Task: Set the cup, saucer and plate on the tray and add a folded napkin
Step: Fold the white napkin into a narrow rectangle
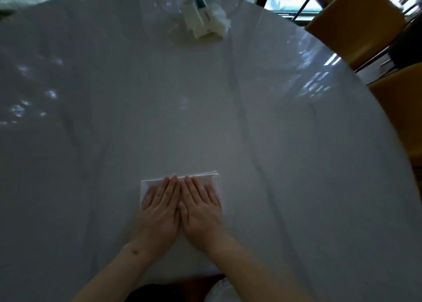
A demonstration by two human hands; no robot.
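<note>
A white folded napkin (212,178) lies flat on the table near its front edge. My left hand (159,207) and my right hand (201,204) rest side by side on top of it, palms down, fingers straight and held close together, pressing it against the table. The hands cover most of the napkin; only its far edge and its left and right ends show. No cup, saucer, plate or tray is in view.
The round table (205,107) has a glossy white cover. At its far side sits a tissue pack (201,16) with crumpled white paper. Orange chairs (356,20) stand at the right beyond the table's edge.
</note>
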